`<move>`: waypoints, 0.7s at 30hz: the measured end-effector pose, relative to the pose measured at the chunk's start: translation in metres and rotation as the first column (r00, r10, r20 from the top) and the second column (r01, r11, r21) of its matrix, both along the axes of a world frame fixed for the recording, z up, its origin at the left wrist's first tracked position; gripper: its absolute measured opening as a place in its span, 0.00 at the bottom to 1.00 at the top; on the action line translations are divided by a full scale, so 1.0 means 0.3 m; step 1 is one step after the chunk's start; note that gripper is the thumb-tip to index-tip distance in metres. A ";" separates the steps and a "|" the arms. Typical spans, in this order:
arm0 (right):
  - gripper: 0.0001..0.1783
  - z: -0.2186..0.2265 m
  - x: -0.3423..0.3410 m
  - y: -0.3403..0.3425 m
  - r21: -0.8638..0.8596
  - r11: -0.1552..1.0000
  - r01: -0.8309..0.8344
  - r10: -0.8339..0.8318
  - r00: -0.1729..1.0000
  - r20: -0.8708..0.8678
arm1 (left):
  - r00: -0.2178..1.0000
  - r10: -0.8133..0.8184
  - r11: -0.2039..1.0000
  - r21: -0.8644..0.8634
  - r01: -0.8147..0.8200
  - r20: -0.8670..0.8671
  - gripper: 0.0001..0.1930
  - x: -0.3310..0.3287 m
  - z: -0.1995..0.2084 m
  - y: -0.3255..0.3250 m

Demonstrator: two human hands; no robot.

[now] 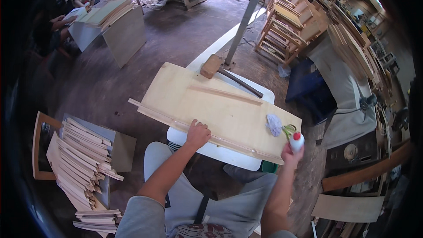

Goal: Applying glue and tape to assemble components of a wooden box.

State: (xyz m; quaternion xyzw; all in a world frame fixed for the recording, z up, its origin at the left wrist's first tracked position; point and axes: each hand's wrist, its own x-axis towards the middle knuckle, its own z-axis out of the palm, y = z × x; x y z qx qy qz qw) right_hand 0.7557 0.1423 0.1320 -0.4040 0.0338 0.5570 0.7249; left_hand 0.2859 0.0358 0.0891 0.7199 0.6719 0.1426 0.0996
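A pale plywood panel (220,105) lies across a white bench (178,136) in front of me. Along its near edge runs a thin wooden strip (154,111). My left hand (198,135) is closed on that strip near its middle, fingers curled over it. At the panel's right end my right hand (291,154) grips a white bottle (297,142) with a red cap, tilted slightly. Just beyond the bottle lies a green-handled tool (288,129), perhaps scissors, beside a crumpled pale lilac rag (273,124). Another wooden strip (227,94) rests farther up the panel.
A wooden-headed mallet (212,66) lies at the panel's far edge, near a metal post (243,24). Stacked strips (83,154) stand at my left. Wooden chairs (286,26) are far right. Another person (55,26) works by a panel stack (110,13) far left.
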 end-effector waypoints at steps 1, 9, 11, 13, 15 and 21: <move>0.34 -0.003 -0.139 0.059 0.107 0.987 -0.120 0.137 0.975 -0.176 | 1.000 -0.003 0.999 0.037 0.002 0.030 0.08 -0.004 -0.004 -0.002; 0.42 -0.019 -0.824 0.252 0.114 0.941 -0.318 0.258 0.457 -0.851 | 0.998 -0.037 0.999 0.027 0.036 0.042 0.08 0.032 -0.003 0.043; 0.44 0.030 -0.826 0.174 0.110 0.949 -0.295 0.289 0.679 -0.674 | 0.998 -0.017 0.998 0.063 0.013 0.066 0.07 0.020 -0.039 0.029; 0.39 0.110 -0.707 0.090 0.104 0.974 -0.199 0.222 0.795 -0.564 | 0.994 -0.016 0.994 0.114 0.004 0.108 0.07 -0.026 -0.052 0.002; 0.33 0.134 -0.496 0.024 0.121 0.988 -0.093 0.136 0.891 -0.433 | 0.992 -0.041 0.988 0.151 0.023 0.119 0.06 -0.023 -0.031 0.018; 0.31 0.076 0.395 -0.323 0.003 0.975 0.222 -0.197 0.859 0.472 | 0.991 -0.101 0.991 0.097 0.092 0.091 0.08 0.032 0.037 0.042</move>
